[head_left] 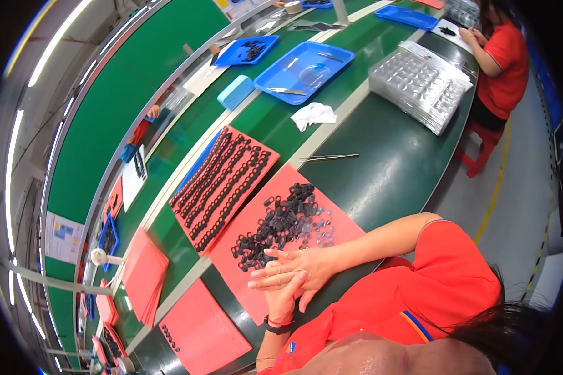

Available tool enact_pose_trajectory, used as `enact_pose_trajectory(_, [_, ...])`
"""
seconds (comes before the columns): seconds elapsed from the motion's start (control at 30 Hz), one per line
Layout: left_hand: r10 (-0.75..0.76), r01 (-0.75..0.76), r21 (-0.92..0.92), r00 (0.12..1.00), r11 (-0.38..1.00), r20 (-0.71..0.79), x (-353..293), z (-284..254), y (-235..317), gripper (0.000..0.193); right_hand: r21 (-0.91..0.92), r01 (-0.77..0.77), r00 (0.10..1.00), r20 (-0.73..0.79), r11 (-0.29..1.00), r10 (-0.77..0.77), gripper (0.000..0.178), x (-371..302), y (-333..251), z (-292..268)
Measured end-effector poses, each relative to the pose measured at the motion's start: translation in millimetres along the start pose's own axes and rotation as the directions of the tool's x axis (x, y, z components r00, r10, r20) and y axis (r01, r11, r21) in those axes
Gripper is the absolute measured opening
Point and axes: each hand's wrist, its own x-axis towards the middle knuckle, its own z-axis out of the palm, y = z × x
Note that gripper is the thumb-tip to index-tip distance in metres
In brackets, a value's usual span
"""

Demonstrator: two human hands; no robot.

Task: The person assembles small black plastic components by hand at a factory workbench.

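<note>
My right hand reaches in from the right with its fingers stretched apart, crossing my left hand. The left thumb lies straight over the right fingers; the other left fingers are partly hidden. I see nothing held in either hand. Both are over the near edge of a pink sheet. Beside the fingertips spreads a loose heap of small black oval ring-shaped parts. Small clear pieces lie to its right. A black band circles my left wrist.
Left of the heap, a pink sheet carries rows of black parts. Another pink sheet holds a short row. Metal tweezers, stacked clear blister trays and a blue tray are farther off. A person in red works at far right.
</note>
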Motion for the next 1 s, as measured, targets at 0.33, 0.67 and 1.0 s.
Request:
enact_pose_trajectory(0.33, [0.092,-0.092,0.044,0.996,0.995,0.004,6.3,8.0,6.4,0.030,0.003,0.076,0.996,-0.047,0.997,-0.076,0.107,-0.5,5.2,6.4])
enact_pose_trajectory(0.67, [0.177,-0.177,0.048,0.984,0.983,0.006,7.0,-0.9,-8.8,0.035,0.027,0.065,0.997,-0.045,0.998,-0.063,0.098,2.5,3.4,8.7])
enact_pose_trajectory(1.0, [0.014,-0.011,-0.201,1.000,0.980,0.011,4.4,1.4,-3.0,0.054,-0.044,0.130,0.990,-0.051,0.991,-0.132,0.099,5.5,5.9,9.3])
